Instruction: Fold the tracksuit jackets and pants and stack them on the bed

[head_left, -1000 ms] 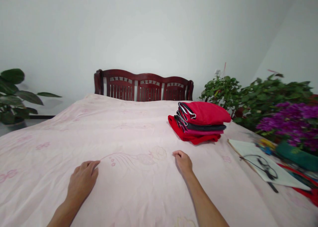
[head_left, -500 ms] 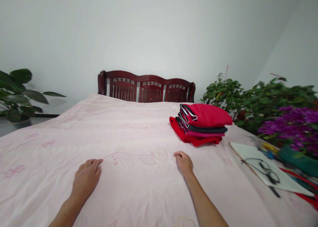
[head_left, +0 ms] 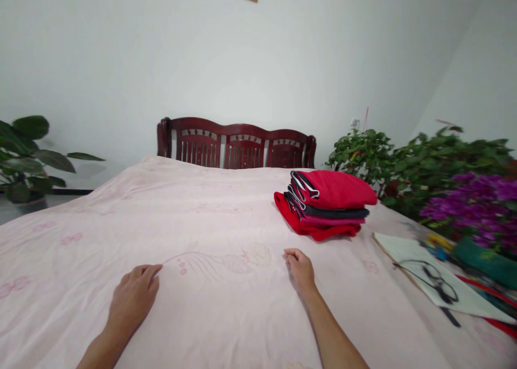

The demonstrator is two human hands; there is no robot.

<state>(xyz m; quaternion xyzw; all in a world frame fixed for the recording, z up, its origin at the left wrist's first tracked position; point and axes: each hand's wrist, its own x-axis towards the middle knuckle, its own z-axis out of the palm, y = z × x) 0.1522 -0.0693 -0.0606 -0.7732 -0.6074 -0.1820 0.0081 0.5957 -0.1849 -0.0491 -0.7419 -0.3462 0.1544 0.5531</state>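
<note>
My left hand (head_left: 132, 300) lies palm down on the pale pink bedspread (head_left: 194, 218), fingers stretched out and together, holding nothing. My right hand (head_left: 300, 270) rests on the same cloth further right, its fingers curled with the tips pressing on the fabric; whether it pinches the cloth I cannot make out. Beyond the right hand, a stack of folded red, black and pink clothes (head_left: 325, 203) sits on the bedspread, apart from both hands.
A dark red wooden headboard (head_left: 236, 143) stands at the far end against a white wall. Leafy plants (head_left: 407, 159) and purple flowers (head_left: 480, 196) line the right side. A white sheet with a black cord (head_left: 428, 274) lies at right. Another plant (head_left: 24, 156) stands far left.
Both hands stay on the bedspread in nearly the same spots; the view shifted slightly, so the scene sits a little lower in the frame.
</note>
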